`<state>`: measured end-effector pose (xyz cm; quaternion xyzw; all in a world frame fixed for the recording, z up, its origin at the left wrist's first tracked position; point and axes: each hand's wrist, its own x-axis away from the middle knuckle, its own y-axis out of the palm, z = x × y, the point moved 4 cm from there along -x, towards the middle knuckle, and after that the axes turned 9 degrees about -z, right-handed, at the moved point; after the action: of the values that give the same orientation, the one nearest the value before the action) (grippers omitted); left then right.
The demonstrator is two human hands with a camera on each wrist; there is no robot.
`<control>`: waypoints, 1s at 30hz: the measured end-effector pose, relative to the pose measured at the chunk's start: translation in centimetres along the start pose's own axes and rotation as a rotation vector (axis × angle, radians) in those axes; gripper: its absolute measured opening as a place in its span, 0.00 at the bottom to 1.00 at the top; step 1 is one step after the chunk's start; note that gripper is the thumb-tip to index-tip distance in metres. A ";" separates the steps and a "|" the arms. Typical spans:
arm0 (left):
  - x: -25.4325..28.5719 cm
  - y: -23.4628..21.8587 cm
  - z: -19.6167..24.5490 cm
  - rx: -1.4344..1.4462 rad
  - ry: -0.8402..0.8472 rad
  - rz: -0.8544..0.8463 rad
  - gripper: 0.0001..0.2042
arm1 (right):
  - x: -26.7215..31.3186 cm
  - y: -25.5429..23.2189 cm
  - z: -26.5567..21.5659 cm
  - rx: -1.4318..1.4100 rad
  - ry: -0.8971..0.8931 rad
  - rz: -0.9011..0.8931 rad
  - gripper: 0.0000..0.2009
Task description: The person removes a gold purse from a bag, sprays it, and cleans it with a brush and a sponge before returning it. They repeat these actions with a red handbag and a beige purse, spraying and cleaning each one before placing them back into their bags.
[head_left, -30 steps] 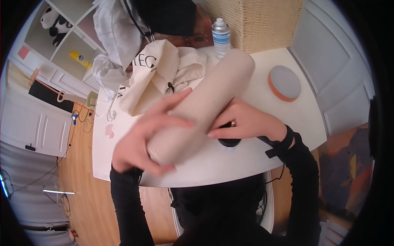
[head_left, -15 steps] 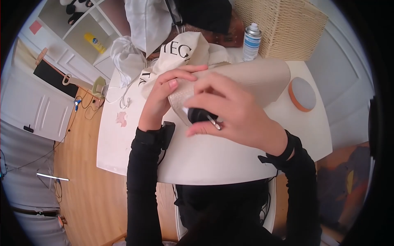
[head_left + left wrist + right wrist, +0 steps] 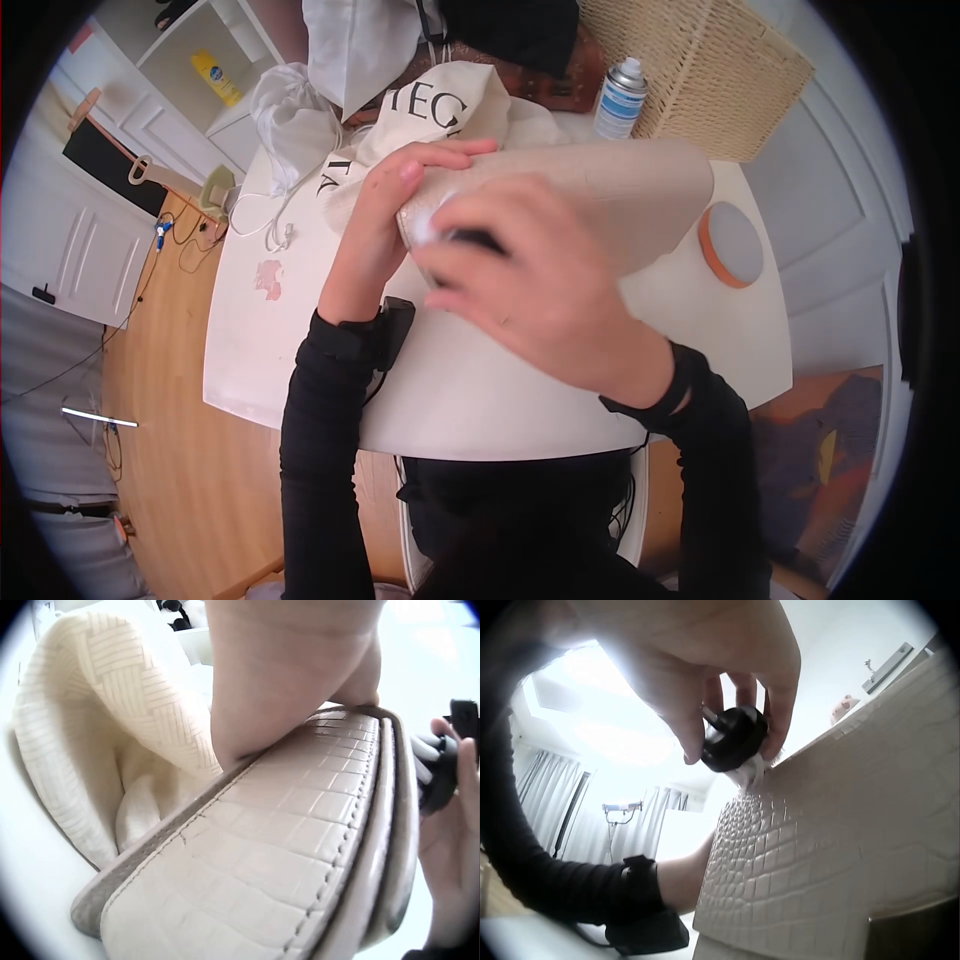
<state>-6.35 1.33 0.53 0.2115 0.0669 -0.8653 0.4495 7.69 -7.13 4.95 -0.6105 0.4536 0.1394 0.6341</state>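
The beige crocodile-textured leather bag (image 3: pixel 645 200) is held on its side above the table, its stitched edge (image 3: pixel 330 862) facing the left wrist camera. My left hand (image 3: pixel 385 205) grips the bag's left end, with fingers over the upper edge. My right hand (image 3: pixel 570 290), blurred, pinches a round black-handled tool (image 3: pixel 736 740) whose white underside touches the textured leather (image 3: pixel 757 847) near a corner. In the left wrist view the same tool (image 3: pixel 441 772) shows beyond the bag's far side.
Behind the bag lie a cream lettered cloth bag (image 3: pixel 430 110) and a white pouch (image 3: pixel 290 125). A spray can (image 3: pixel 620 98) stands before a wicker basket (image 3: pixel 700 75). To the right is an orange-rimmed grey disc (image 3: pixel 735 245) on the white table (image 3: pixel 480 410).
The bag has turned from a slanted position to lie more across the view. My left hand has shifted to its upper left edge; my right hand has lifted the black tool onto the leather.
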 end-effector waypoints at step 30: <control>0.3 -1.4 -1.4 0.045 0.036 -0.099 0.36 | 2.4 -3.1 1.8 -0.006 0.202 -0.189 0.11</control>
<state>-7.23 2.37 -0.98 0.2335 0.0657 -0.8838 0.4000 12.06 -7.09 4.90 -0.6635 0.4552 0.0182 0.5935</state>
